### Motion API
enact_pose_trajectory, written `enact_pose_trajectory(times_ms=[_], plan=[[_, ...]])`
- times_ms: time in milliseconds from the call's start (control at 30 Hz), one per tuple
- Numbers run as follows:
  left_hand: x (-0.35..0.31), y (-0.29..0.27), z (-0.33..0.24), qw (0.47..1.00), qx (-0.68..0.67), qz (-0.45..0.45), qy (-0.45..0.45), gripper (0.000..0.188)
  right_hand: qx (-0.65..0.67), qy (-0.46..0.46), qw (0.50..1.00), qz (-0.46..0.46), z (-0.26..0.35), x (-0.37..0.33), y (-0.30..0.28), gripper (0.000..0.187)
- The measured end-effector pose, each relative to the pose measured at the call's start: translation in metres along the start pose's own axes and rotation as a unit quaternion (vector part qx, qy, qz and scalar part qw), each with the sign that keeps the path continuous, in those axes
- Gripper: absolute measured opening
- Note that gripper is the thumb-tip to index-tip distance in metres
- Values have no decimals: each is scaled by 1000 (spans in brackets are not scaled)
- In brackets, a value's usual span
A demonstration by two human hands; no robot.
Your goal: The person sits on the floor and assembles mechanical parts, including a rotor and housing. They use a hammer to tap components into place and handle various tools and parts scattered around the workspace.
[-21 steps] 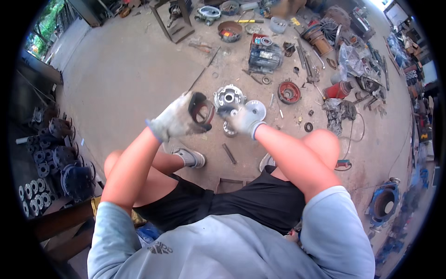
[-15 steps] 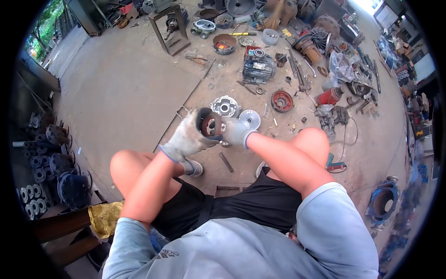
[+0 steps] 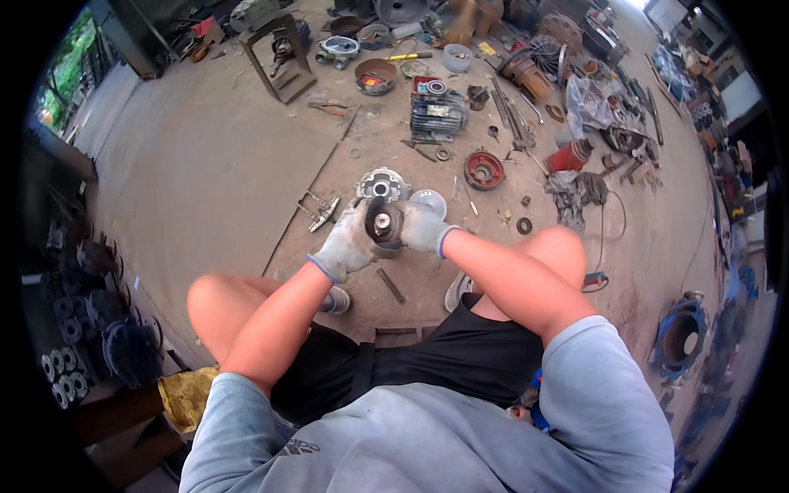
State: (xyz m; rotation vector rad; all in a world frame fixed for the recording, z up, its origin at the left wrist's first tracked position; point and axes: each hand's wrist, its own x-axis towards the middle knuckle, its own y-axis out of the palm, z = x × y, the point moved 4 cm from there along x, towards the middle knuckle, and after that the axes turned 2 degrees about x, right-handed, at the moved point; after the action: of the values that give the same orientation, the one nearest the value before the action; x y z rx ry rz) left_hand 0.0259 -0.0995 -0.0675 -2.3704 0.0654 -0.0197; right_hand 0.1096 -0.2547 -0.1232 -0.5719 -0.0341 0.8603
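Between my two gloved hands is a dark, round, hollow metal part with a shiny hub at its middle. My left hand grips its left side and my right hand closes on its right side. The part is held above the floor, with its open face turned up toward me. Just beyond it lie a silver motor end cover and a pale plastic disc, both partly hidden. A gear puller rests on the floor left of my left hand.
An electric motor stands farther ahead, near a red flange. A metal bar lies between my feet. To the right are a red bottle jack, a black ring and a corded power tool. Flanges are stacked at left.
The round part has turned so its hub faces me. My left hand has shifted down and right, uncovering the gear puller. The view has moved slightly.
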Motion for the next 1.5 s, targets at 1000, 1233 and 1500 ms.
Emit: enact_pose_trajectory(times_ms=[1000,1233,1500], plan=[[17,103,116,992,41,108,-57,95,-362,34,913,187,-65,-21,-18,46],[19,63,52,987,-151,49,25,99,-398,84,900,157,-48,-30,-46,46],[13,48,10,993,-97,-48,47,63,-284,128,945,98,8,-66,-102,49]])
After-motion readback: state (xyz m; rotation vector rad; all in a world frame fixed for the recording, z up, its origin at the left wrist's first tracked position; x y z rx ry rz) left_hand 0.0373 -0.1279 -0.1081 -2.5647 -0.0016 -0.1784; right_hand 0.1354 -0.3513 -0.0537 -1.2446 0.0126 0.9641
